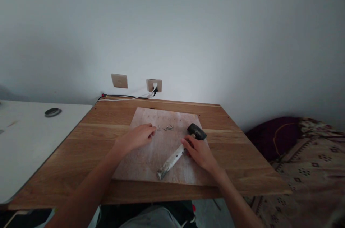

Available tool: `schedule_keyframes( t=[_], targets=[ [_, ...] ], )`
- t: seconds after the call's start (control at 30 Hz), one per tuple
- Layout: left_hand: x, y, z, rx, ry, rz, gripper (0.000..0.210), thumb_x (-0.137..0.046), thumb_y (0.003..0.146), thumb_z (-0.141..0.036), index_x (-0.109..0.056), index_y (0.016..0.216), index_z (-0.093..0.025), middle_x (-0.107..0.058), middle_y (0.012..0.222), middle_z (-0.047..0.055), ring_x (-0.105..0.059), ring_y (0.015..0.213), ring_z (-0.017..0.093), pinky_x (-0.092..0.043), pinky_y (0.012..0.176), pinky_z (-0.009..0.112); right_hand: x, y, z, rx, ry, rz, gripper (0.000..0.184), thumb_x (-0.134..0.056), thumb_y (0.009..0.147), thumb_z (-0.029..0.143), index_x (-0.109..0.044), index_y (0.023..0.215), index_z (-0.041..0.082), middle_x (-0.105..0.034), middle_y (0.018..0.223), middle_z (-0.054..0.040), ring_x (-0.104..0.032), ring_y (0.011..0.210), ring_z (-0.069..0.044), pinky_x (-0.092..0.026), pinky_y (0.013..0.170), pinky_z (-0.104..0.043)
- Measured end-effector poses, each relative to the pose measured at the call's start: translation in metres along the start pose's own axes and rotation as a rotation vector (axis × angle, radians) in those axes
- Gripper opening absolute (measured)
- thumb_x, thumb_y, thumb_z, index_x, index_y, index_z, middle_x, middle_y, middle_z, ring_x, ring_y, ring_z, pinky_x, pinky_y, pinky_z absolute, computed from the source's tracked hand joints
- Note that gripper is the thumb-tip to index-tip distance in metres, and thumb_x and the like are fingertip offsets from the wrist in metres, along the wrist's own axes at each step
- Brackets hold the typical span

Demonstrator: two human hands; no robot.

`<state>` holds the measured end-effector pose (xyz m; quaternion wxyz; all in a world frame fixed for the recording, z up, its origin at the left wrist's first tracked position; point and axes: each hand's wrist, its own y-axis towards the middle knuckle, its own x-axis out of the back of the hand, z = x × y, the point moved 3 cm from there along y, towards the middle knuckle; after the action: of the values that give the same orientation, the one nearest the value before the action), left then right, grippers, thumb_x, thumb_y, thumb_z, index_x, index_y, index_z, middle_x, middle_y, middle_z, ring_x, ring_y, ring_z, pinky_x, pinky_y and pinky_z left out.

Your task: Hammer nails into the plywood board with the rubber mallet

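A hammer [172,161] with a black head and a worn, whitish handle lies slantwise on a pale wooden board [151,159]. My right hand [198,152] has its fingers closed round the handle just below the head. Several small nails [168,128] are scattered on the upper middle of the board. Just left of them is my left hand [141,134], its fingers curled and the fingertips close together. Whether anything sits between those fingertips is too small to make out.
The board rests on a brown wooden table [231,170]. To the left stands a white table [27,138] with a round dark lid [53,112] on it. Cables [126,97] run along the wall to a socket [151,85]. Patterned bedding [312,170] lies at the right.
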<state>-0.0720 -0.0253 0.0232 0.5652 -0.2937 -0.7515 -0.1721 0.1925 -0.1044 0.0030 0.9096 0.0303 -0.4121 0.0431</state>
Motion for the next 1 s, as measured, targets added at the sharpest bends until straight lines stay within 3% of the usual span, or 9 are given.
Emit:
schedule_keyframes(
  t=[0.1, 0.17, 0.23, 0.37, 0.5, 0.63, 0.73, 0.87, 1.0],
  targets=[
    [-0.005, -0.008, 0.0, -0.056, -0.04, -0.02, 0.026, -0.05, 0.079, -0.004, -0.065, 0.094, -0.02, -0.068, 0.103, 0.007, -0.066, 0.095, 0.023, -0.049, 0.086, 0.034, 0.0, -0.011, -0.005, -0.139, 0.358, -0.081, 0.035, -0.054, 0.093, 0.058, -0.058, 0.085, 0.025, -0.068, 0.068, -0.0014, -0.066, 0.061, -0.021, -0.049, 0.056, -0.03],
    [-0.005, -0.015, -0.001, -0.099, -0.054, -0.044, 0.028, -0.05, 0.079, -0.005, -0.065, 0.097, -0.02, -0.066, 0.108, 0.008, -0.065, 0.1, 0.024, -0.05, 0.09, 0.035, 0.0, -0.022, -0.009, -0.257, 0.71, -0.151, 0.03, -0.064, 0.085, 0.054, -0.054, 0.092, 0.026, -0.074, 0.081, -0.0018, -0.068, 0.064, -0.02, -0.052, 0.055, -0.029],
    [-0.005, -0.021, -0.002, -0.126, -0.071, -0.054, 0.03, -0.05, 0.079, -0.006, -0.066, 0.1, -0.02, -0.065, 0.111, 0.008, -0.065, 0.102, 0.024, -0.05, 0.092, 0.035, -0.001, -0.031, -0.013, -0.359, 0.994, -0.213, 0.04, -0.073, 0.075, 0.043, -0.049, 0.103, 0.028, -0.076, 0.095, -0.0017, -0.07, 0.069, -0.02, -0.052, 0.052, -0.028],
    [-0.006, -0.025, -0.002, -0.147, -0.112, -0.05, 0.032, -0.05, 0.075, -0.006, -0.066, 0.099, -0.02, -0.064, 0.111, 0.007, -0.065, 0.096, 0.022, -0.051, 0.088, 0.033, -0.003, -0.03, -0.027, -0.415, 1.183, -0.247, 0.056, -0.075, 0.061, 0.033, -0.043, 0.107, 0.03, -0.075, 0.096, -0.0017, -0.058, 0.05, -0.014, -0.036, 0.035, -0.022],
    [-0.011, -0.021, 0.002, -0.149, -0.107, -0.06, 0.032, -0.05, 0.073, -0.003, -0.065, 0.094, -0.02, -0.065, 0.104, 0.005, -0.064, 0.092, 0.021, -0.05, 0.084, 0.032, -0.008, -0.015, -0.039, -0.347, 1.128, -0.231, 0.058, -0.073, 0.068, 0.049, -0.038, 0.111, 0.031, -0.069, 0.079, 0.0035, -0.038, 0.035, -0.008, -0.022, 0.029, -0.019],
    [-0.014, -0.02, 0.007, -0.158, -0.09, -0.075, 0.034, -0.05, 0.073, -0.002, -0.065, 0.097, -0.021, -0.066, 0.103, 0.005, -0.064, 0.093, 0.022, -0.049, 0.084, 0.032, 0.004, -0.007, -0.039, -0.287, 0.93, -0.267, 0.074, -0.074, 0.071, 0.055, -0.032, 0.127, 0.031, -0.066, 0.078, 0.0082, -0.041, 0.032, -0.008, -0.029, 0.026, -0.019],
    [-0.012, -0.018, 0.004, -0.163, -0.055, -0.056, 0.033, -0.049, 0.075, -0.002, -0.065, 0.096, -0.021, -0.066, 0.103, 0.006, -0.064, 0.096, 0.023, -0.048, 0.087, 0.034, 0.025, 0.007, -0.037, -0.224, 0.705, -0.209, 0.069, -0.068, 0.078, 0.056, -0.038, 0.133, 0.027, -0.066, 0.08, 0.0062, -0.044, 0.033, -0.008, -0.033, 0.027, -0.021],
    [-0.006, -0.008, -0.002, -0.173, 0.014, -0.028, 0.031, -0.05, 0.075, -0.001, -0.066, 0.093, -0.02, -0.066, 0.098, 0.007, -0.063, 0.096, 0.024, -0.047, 0.088, 0.035, 0.046, 0.048, -0.043, -0.164, 0.416, -0.116, 0.05, -0.057, 0.089, 0.043, -0.047, 0.133, 0.02, -0.063, 0.079, 0.0042, -0.045, 0.032, -0.008, -0.032, 0.028, -0.022],
    [-0.007, 0.002, -0.006, -0.222, 0.065, -0.035, 0.027, -0.052, 0.076, -0.001, -0.065, 0.091, -0.02, -0.066, 0.096, 0.007, -0.062, 0.101, 0.026, -0.047, 0.091, 0.036, 0.047, 0.084, -0.05, -0.188, 0.2, -0.099, 0.038, -0.053, 0.094, 0.029, -0.052, 0.13, 0.018, -0.067, 0.078, 0.002, -0.049, 0.034, -0.008, -0.036, 0.033, -0.021]
  ],
)
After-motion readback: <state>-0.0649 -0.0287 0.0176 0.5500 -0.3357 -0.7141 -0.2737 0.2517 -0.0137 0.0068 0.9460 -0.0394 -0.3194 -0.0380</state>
